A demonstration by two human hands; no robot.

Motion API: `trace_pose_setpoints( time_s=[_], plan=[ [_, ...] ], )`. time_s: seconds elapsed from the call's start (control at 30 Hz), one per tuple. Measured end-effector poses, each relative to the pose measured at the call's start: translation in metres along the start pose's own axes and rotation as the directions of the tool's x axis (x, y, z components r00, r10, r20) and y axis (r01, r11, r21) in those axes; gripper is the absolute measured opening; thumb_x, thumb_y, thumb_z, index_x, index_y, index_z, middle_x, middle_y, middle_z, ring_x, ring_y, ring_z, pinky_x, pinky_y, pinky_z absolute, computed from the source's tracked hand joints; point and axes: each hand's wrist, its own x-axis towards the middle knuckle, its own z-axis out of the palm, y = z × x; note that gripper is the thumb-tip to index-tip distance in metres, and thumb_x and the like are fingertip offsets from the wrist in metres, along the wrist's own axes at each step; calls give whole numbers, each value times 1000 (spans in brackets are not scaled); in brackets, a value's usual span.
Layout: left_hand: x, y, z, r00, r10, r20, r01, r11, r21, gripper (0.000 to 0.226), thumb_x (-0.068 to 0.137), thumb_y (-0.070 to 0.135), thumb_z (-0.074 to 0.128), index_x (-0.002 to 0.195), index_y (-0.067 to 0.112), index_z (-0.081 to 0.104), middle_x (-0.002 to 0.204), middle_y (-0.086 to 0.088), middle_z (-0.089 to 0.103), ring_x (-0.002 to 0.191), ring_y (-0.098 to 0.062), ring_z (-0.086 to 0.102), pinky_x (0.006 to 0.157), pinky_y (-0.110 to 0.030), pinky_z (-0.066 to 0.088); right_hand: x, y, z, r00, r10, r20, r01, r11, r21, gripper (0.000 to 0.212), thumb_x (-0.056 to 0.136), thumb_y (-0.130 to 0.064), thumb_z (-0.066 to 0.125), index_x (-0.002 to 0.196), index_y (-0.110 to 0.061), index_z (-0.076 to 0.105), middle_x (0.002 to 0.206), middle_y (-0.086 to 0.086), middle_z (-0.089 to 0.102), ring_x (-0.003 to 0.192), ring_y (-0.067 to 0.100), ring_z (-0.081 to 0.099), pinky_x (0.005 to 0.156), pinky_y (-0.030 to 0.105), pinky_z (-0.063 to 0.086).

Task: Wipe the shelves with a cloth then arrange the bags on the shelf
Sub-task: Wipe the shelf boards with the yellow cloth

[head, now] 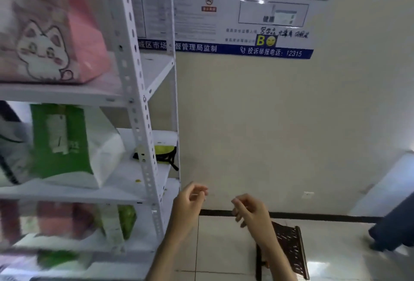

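Note:
A white metal shelf unit fills the left side. A pink bag with a cartoon cat stands on the upper shelf. Below it, a green and white bag stands beside a small yellow and black bag at the shelf's right end. Blurred red and green bags sit on the lower shelf. My left hand and my right hand hang in the air to the right of the shelf post, fingers loosely curled, holding nothing. No cloth is in view.
A dark patterned bag lies on the tiled floor below my right hand. A cream wall with a notice board rises ahead. A person's dark leg is at the far right, by a grey ledge.

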Motion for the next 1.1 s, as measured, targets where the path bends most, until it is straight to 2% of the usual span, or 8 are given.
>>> trace_pose_setpoints(
  time_s=[0.17,0.4,0.5,0.63,0.73,0.9,1.03,1.1],
  plan=[
    [14,-1,-10,995,-44,-87,39,998,-58,16,100,15,58,101,27,69,96,17,75,92,-2,70,84,-30,59,35,-6,16,998,7,63,-7,1000,7,10,99,-26,64,98,-18,70,80,6,73,66,17,69,56,29,56],
    [69,-2,15,970,-110,-218,89,991,-102,14,100,15,59,99,22,71,94,10,77,90,-4,72,83,-32,59,110,3,8,986,22,166,-34,997,74,9,99,-26,64,97,-19,70,80,5,74,67,18,70,57,31,56],
    [102,6,25,955,-132,-266,113,990,-86,13,98,26,62,94,33,72,94,11,76,91,-5,72,83,-33,58,148,9,3,973,22,229,-41,996,76,8,99,-27,65,95,-22,70,80,5,74,67,22,70,57,33,56],
    [141,16,31,907,-161,-390,146,987,-70,15,81,48,58,90,44,70,93,10,76,93,-10,71,82,-36,59,194,12,1,947,25,321,-44,998,51,10,99,-25,65,91,-24,70,78,5,74,67,23,69,57,30,56],
    [162,18,28,870,-181,-459,169,983,-67,16,80,42,59,90,43,71,94,12,76,95,-13,71,85,-46,59,224,9,10,922,-30,387,9,998,58,13,98,-19,66,86,-20,71,74,4,73,58,12,64,52,27,52],
    [187,20,11,789,-170,-590,178,983,-46,23,74,55,56,90,46,70,95,13,76,96,-14,71,81,-42,60,269,-12,50,827,-163,538,168,985,39,19,96,-14,64,85,-29,70,74,-8,72,64,6,66,58,15,48],
    [205,13,-10,684,-148,-714,199,980,-13,23,77,59,54,87,44,68,90,19,72,88,-2,68,76,-28,54,300,-31,105,709,-271,651,328,944,36,15,98,-24,56,94,-32,69,87,-14,72,81,5,67,72,23,56],
    [214,5,-23,624,-148,-767,213,977,-15,15,83,47,57,86,37,69,89,21,72,87,-1,68,76,-30,53,312,-38,135,659,-339,671,410,910,57,17,98,-23,53,98,-30,68,92,-15,71,83,5,67,73,27,58]
  ],
)
